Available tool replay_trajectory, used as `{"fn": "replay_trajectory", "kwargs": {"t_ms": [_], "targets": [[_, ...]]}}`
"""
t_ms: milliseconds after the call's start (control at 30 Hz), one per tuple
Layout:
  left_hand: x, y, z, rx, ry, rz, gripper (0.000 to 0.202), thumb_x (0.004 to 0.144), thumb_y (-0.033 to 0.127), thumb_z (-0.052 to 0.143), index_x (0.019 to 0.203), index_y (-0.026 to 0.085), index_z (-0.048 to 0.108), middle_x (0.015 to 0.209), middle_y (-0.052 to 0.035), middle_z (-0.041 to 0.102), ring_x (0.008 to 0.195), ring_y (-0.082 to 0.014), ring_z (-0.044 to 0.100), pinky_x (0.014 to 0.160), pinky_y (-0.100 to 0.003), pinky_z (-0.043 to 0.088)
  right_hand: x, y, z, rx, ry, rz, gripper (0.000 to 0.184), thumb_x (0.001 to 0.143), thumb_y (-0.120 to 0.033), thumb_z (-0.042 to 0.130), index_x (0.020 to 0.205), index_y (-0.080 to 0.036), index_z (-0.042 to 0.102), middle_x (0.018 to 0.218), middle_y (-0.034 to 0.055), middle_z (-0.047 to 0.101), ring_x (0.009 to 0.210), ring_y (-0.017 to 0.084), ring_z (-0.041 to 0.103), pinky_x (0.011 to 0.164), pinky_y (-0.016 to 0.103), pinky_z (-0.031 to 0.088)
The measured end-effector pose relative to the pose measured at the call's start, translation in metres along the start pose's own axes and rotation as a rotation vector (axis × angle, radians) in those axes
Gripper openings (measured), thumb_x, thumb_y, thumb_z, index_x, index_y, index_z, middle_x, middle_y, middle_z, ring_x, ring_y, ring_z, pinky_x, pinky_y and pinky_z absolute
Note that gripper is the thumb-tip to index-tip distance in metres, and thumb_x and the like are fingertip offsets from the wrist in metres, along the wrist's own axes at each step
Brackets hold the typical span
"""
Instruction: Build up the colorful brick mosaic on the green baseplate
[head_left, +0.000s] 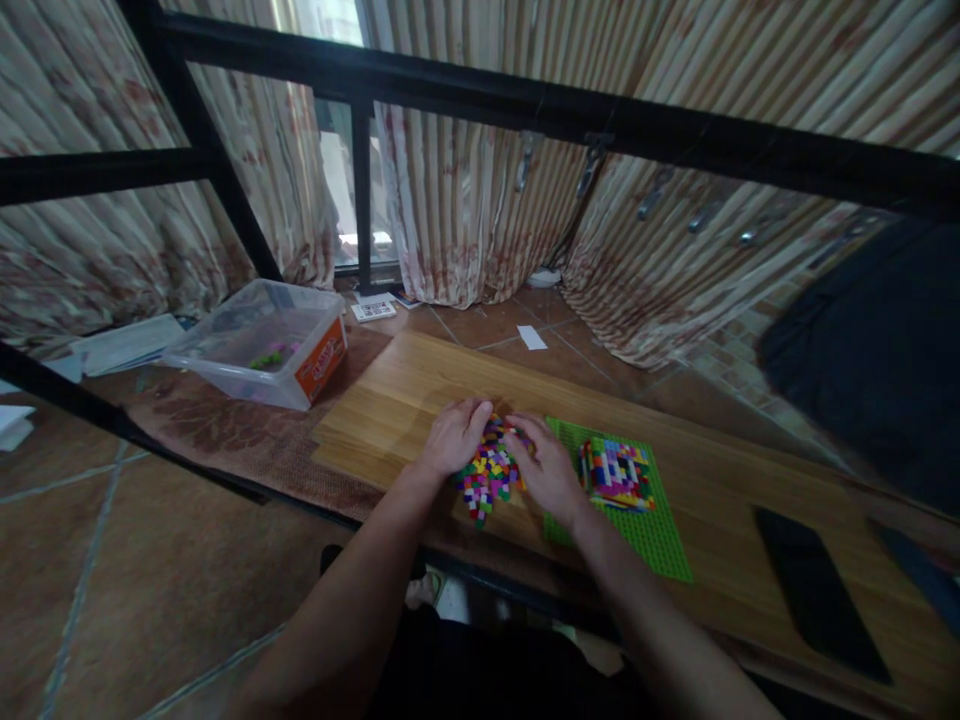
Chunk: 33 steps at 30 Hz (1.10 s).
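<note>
A heap of small multicoloured toy bricks (pixel 489 476) lies on a wooden board. Along the heap's left side curves my left hand (pixel 453 438), open, its thumb and fingers at the far edge of the bricks. Opposite it, my right hand (pixel 547 466) is open with bent fingers touching the heap's right side; its fingertips are partly lost among the bricks. Just right of that hand, a green baseplate (pixel 664 545) carries a built block of many coloured bricks (pixel 619 472). My right wrist and forearm cover part of the plate's left side.
A clear plastic tub (pixel 247 365) with an orange label and a few pieces stands at left. Toward the right end of the wooden board (pixel 720 530) lies a dark flat object (pixel 817 590). Black metal rails (pixel 480 90) cross in front of the curtains. White paper (pixel 532 337) lies beyond.
</note>
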<state>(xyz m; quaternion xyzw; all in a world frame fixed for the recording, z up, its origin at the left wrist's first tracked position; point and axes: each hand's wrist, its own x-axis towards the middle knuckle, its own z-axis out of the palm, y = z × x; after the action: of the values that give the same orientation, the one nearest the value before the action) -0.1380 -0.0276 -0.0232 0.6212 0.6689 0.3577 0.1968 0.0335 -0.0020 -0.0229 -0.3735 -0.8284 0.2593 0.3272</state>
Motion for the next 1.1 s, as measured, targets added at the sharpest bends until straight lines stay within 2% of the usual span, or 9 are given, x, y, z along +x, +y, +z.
{"fn": "replay_trajectory", "kwargs": {"t_ms": [100,200,300,467,600,800,933,1100], "targets": [[0.001,0.004,-0.008,0.007,0.016,-0.024,0.049,0.100,0.043,0.025,0.116,0.018,0.063,0.113,-0.0098,0.070,0.112,-0.0211,0.062,0.098,-0.031,0.044,-0.033,-0.018,-0.003,-0.127,-0.014,-0.039,0.039,0.090,-0.045,0.056,0.121,-0.023,0.062,0.129,0.0104,0.058,0.120,0.025,0.053,0.104,0.045,0.042],[0.002,0.009,-0.016,0.048,0.043,-0.061,0.047,0.100,0.041,0.027,0.110,0.016,0.065,0.106,-0.0108,0.071,0.107,-0.0219,0.064,0.094,-0.031,0.046,-0.066,-0.030,0.004,-0.239,-0.050,-0.102,0.040,0.084,-0.045,0.065,0.119,-0.024,0.064,0.122,0.0101,0.061,0.111,0.028,0.056,0.098,0.047,0.046],[0.001,0.015,-0.024,0.068,0.079,-0.104,0.043,0.100,0.038,0.030,0.109,0.015,0.065,0.105,-0.0114,0.072,0.104,-0.0221,0.065,0.092,-0.031,0.046,-0.083,-0.032,0.015,-0.294,-0.048,-0.104,0.036,0.085,-0.041,0.065,0.116,-0.023,0.065,0.111,0.0096,0.064,0.101,0.027,0.058,0.088,0.044,0.050],[-0.002,0.020,-0.030,0.026,0.147,-0.183,0.039,0.095,0.036,0.042,0.120,0.014,0.063,0.115,-0.0118,0.071,0.108,-0.0224,0.065,0.095,-0.031,0.047,-0.085,-0.029,0.024,-0.358,-0.053,-0.046,0.026,0.087,-0.036,0.064,0.110,-0.023,0.068,0.101,0.0079,0.067,0.093,0.026,0.059,0.082,0.041,0.049],[-0.004,0.023,-0.029,0.015,0.132,-0.216,0.039,0.091,0.032,0.051,0.122,0.013,0.063,0.112,-0.0113,0.072,0.106,-0.0225,0.066,0.095,-0.032,0.048,-0.080,-0.027,0.025,-0.321,-0.019,0.006,0.019,0.090,-0.029,0.058,0.105,-0.024,0.070,0.098,0.0065,0.067,0.091,0.024,0.060,0.083,0.038,0.049],[-0.005,0.025,-0.027,0.027,0.104,-0.195,0.033,0.089,0.029,0.054,0.116,0.015,0.066,0.108,-0.0094,0.073,0.101,-0.0213,0.068,0.091,-0.031,0.050,-0.076,-0.026,0.025,-0.282,0.012,0.052,0.022,0.091,-0.025,0.055,0.106,-0.026,0.070,0.096,0.0052,0.067,0.091,0.023,0.062,0.084,0.037,0.050],[-0.004,0.026,-0.029,0.048,0.076,-0.180,0.028,0.089,0.029,0.054,0.109,0.016,0.068,0.102,-0.0078,0.074,0.097,-0.0205,0.068,0.088,-0.029,0.050,-0.075,-0.028,0.024,-0.291,-0.015,0.045,0.026,0.091,-0.024,0.053,0.112,-0.027,0.068,0.097,0.0053,0.068,0.090,0.022,0.062,0.082,0.035,0.050],[-0.002,0.030,-0.028,0.076,0.042,-0.163,0.026,0.089,0.028,0.053,0.106,0.015,0.069,0.098,-0.0085,0.074,0.093,-0.0211,0.068,0.083,-0.030,0.050,-0.072,-0.025,0.030,-0.303,-0.045,0.003,0.022,0.093,-0.026,0.053,0.104,-0.027,0.071,0.096,0.0055,0.068,0.088,0.021,0.062,0.080,0.034,0.050]]}}
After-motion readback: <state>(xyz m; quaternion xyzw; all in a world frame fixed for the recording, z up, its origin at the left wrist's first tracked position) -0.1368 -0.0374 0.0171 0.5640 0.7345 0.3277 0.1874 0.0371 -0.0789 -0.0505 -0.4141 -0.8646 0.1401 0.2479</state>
